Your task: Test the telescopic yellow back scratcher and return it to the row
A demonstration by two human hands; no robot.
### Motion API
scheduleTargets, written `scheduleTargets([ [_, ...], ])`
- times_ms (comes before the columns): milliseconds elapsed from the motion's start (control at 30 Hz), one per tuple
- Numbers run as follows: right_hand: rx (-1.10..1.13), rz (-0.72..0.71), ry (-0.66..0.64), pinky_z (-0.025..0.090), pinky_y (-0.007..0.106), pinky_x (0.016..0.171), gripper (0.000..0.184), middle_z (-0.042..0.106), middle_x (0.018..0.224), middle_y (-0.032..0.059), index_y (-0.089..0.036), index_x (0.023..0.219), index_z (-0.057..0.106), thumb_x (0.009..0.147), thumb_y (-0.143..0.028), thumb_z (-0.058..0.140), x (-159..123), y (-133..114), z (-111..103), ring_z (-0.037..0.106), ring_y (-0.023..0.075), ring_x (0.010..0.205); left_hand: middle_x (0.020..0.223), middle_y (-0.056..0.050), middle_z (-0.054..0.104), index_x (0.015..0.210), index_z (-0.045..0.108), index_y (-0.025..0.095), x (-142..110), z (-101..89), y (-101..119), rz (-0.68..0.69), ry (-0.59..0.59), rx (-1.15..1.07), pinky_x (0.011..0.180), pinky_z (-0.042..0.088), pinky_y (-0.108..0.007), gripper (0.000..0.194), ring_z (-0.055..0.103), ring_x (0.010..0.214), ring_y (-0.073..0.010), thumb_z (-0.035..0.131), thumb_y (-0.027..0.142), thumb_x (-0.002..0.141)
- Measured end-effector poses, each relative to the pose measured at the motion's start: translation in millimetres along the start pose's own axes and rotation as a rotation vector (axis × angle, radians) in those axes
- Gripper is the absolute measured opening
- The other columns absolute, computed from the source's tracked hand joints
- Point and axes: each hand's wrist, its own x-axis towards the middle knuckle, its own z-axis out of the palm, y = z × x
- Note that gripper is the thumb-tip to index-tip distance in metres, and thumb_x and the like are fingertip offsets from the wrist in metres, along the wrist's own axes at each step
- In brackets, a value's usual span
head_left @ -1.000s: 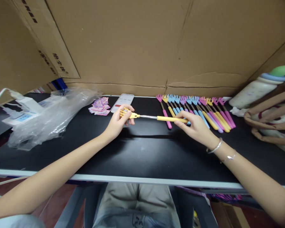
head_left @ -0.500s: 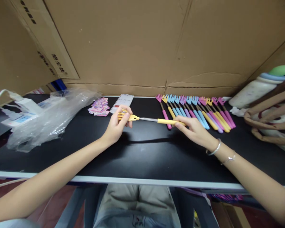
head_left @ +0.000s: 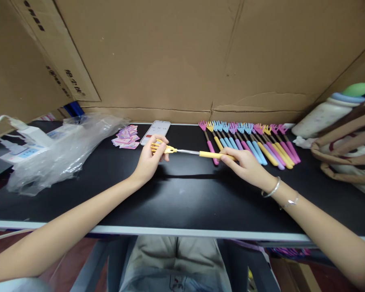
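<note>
A yellow telescopic back scratcher (head_left: 209, 154) is held level above the black table, its metal rod showing between head and handle. My left hand (head_left: 151, 158) is closed around the claw-shaped head, with the prongs poking out past the fingers. At the other end, my right hand (head_left: 243, 162) grips the tail of the yellow handle between thumb and fingers. Just behind the right hand lies a row of back scratchers (head_left: 255, 150) in pink, yellow, blue and purple, claws pointing to the cardboard wall.
A phone (head_left: 156, 129) showing a timer and a pile of small printed cards (head_left: 126, 137) lie behind my left hand. Clear plastic bags (head_left: 57, 158) partly cover a power strip (head_left: 30, 152) at left. A bottle (head_left: 325, 115) and a brown-handled bag (head_left: 346, 150) stand at right.
Both hands keep their hold on the yellow back scratcher. The right hand has shifted very slightly left; little else differs.
</note>
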Motion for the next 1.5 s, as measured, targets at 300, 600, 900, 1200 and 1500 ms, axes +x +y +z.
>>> scheduleTargets([
  [300, -0.224, -0.05, 0.011, 0.033, 0.024, 0.056, 0.028, 0.063, 0.069, 0.0006, -0.022, 0.086, 0.061, 0.095, -0.038, 0.04, -2, 3, -2, 0.053, 0.013, 0.058, 0.056, 0.005, 0.055, 0.09, 0.047, 0.019, 5, -1.4, -2, -0.093, 0.01, 0.056, 0.048, 0.037, -0.018, 0.026, 0.051, 0.05, -0.0094, 0.057, 0.042, 0.081],
  [600, -0.29, -0.052, -0.022, 0.031, 0.024, 0.053, 0.022, 0.064, 0.067, -0.0007, -0.023, 0.091, 0.061, 0.092, -0.039, 0.047, -2, 3, -3, 0.055, 0.0131, 0.056, 0.059, 0.006, 0.053, 0.095, 0.048, 0.02, 3, -4.8, -4, -0.083, -0.071, 0.112, 0.057, 0.041, -0.019, 0.025, 0.053, 0.057, -0.0091, 0.058, 0.039, 0.083],
  [900, -0.256, -0.036, 0.024, 0.031, 0.023, 0.052, 0.026, 0.062, 0.064, -0.0018, -0.024, 0.091, 0.062, 0.094, -0.041, 0.042, 1, 5, -4, 0.053, 0.0116, 0.052, 0.074, 0.001, 0.059, 0.098, 0.054, 0.021, 3, -5.9, -5, -0.098, -0.074, 0.225, 0.064, 0.044, -0.023, 0.026, 0.059, 0.066, -0.0132, 0.061, 0.039, 0.08],
  [1200, -0.201, -0.018, 0.041, 0.034, 0.023, 0.055, 0.026, 0.065, 0.075, -0.0002, -0.023, 0.09, 0.06, 0.094, -0.041, 0.043, 3, 9, -4, 0.056, 0.0124, 0.06, 0.088, 0.001, 0.068, 0.086, 0.061, 0.023, 3, -7.0, 4, 0.06, -0.019, 0.653, 0.066, 0.039, -0.024, 0.015, 0.061, 0.079, -0.0175, 0.059, 0.038, 0.081],
  [1500, -0.273, -0.057, 0.106, 0.032, 0.024, 0.053, 0.026, 0.065, 0.07, 0.0006, -0.022, 0.09, 0.059, 0.095, -0.04, 0.04, 3, 9, -3, 0.056, 0.0135, 0.056, 0.1, -0.003, 0.067, 0.092, 0.064, 0.025, 3, -5.0, 11, 0.438, -0.049, 0.959, 0.087, 0.032, -0.036, 0.015, 0.051, 0.1, -0.0245, 0.058, 0.036, 0.083],
])
